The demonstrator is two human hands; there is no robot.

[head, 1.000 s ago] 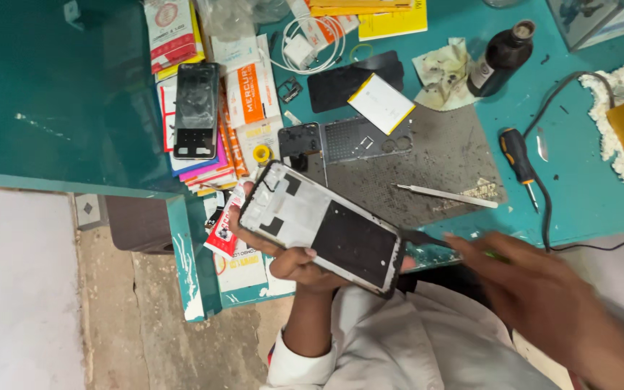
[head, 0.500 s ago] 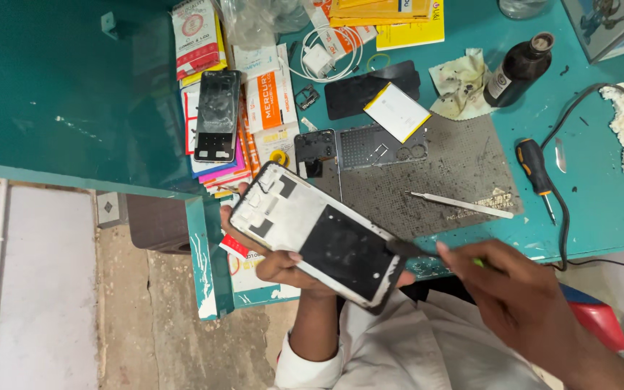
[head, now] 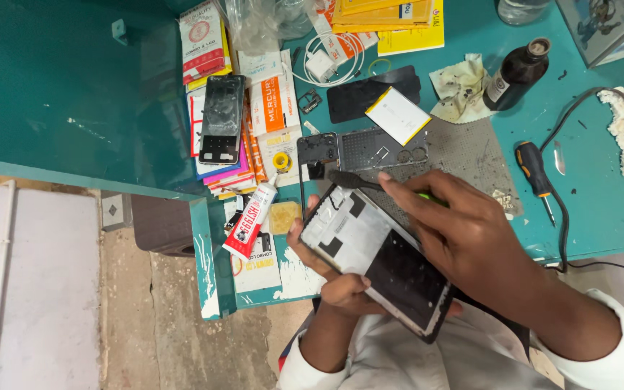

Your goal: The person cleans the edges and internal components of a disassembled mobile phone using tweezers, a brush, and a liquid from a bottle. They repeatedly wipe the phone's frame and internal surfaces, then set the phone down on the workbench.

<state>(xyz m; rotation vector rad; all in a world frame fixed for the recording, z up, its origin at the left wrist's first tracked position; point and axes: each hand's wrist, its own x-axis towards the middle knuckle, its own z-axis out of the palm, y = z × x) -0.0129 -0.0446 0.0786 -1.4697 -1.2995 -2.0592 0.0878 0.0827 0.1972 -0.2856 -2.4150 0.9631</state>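
Note:
My left hand (head: pixel 337 283) grips an opened phone frame (head: pixel 377 256) from below, its white inner side up and tilted over the bench's front edge. My right hand (head: pixel 464 238) lies over the frame's right side and holds a thin black tool with a green handle (head: pixel 355 180). The tool's flat tip rests at the frame's upper left corner. Part of the frame is hidden under my right hand.
A grey work mat (head: pixel 471 155) holds a phone back cover (head: pixel 359 150) and a white battery (head: pixel 397 115). A glue tube (head: pixel 249 222), a cracked phone (head: pixel 222 119) on packets, a dark bottle (head: pixel 514 72), a screwdriver (head: pixel 536 172) and tweezers (head: pixel 557 157) lie around on the teal bench (head: pixel 601 209).
My right hand rose from the lower right onto the phone frame and brought the black tool to its upper corner. The left hand kept hold of the frame.

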